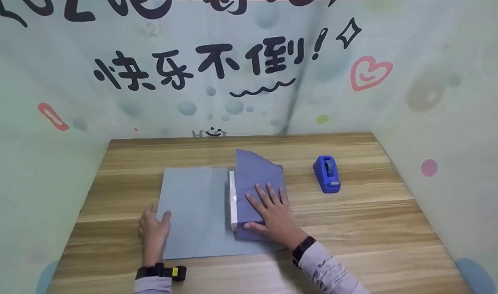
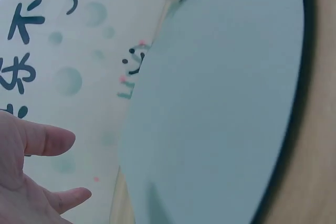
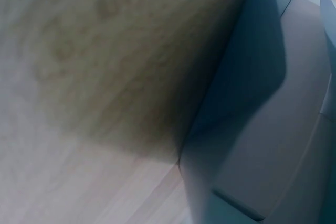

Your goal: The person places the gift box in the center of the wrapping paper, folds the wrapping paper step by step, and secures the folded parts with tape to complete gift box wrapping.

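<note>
A sheet of light blue paper [image 1: 196,212] lies flat on the table. Its right part is folded up over a white box [image 1: 233,200], and this darker blue flap [image 1: 257,173] covers the box's top. My right hand [image 1: 279,220] rests on the flap with fingers spread, touching it. At the sheet's left edge is my left hand [image 1: 154,228], thumb apart from the fingers; whether it touches the paper cannot be told. The left wrist view shows the left hand [image 2: 21,166] gripping nothing. In the right wrist view, the box's end [image 3: 294,103] shows beside loose paper [image 3: 249,61]; the right hand is out of sight there.
A blue tape dispenser [image 1: 327,174] stands to the right of the box on the wooden table [image 1: 367,228]. Printed cloth walls [image 1: 249,110] enclose the table at the back and both sides. Each wrist wears a black band [image 1: 303,250].
</note>
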The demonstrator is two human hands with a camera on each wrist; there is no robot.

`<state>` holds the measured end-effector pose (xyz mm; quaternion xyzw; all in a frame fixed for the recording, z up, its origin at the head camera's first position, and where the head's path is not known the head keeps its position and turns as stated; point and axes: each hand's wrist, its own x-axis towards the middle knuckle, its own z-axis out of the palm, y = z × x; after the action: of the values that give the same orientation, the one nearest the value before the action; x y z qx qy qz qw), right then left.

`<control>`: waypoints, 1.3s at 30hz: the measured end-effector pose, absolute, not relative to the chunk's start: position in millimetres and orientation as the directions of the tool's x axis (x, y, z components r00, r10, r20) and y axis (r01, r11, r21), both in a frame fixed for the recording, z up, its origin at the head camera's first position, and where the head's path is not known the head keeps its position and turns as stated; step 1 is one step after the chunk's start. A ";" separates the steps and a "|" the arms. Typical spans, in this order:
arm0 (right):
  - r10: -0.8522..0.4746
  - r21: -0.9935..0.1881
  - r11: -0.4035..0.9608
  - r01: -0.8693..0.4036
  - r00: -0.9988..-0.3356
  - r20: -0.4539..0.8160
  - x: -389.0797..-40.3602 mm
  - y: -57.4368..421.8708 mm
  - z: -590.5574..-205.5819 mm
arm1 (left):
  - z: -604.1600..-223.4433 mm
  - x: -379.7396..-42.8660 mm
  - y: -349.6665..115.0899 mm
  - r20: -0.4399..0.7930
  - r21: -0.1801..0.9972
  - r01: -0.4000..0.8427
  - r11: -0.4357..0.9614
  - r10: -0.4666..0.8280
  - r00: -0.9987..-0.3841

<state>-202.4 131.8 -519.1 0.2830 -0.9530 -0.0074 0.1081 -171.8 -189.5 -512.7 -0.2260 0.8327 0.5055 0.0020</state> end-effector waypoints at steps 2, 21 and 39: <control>-0.538 0.077 0.842 -0.534 -0.818 0.206 -202.6 132.7 -519.5 | -513.4 -170.0 -192.4 -0.249 0.848 -0.390 0.358 -0.380 -0.891; -0.532 0.093 0.846 -0.525 -0.821 0.207 -202.7 135.2 -520.0 | -458.4 -141.7 -178.9 -0.226 0.929 -0.252 0.270 -0.125 -0.966; -0.547 0.092 0.835 -0.543 -0.802 0.240 -202.9 134.4 -520.2 | -448.0 -161.0 -68.9 0.014 0.988 -0.004 -0.154 0.116 -0.993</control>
<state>-202.9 134.4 -520.2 0.2870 -0.9491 -0.0093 0.1290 -161.0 -68.9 -448.0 0.0431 0.6492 0.7584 0.0394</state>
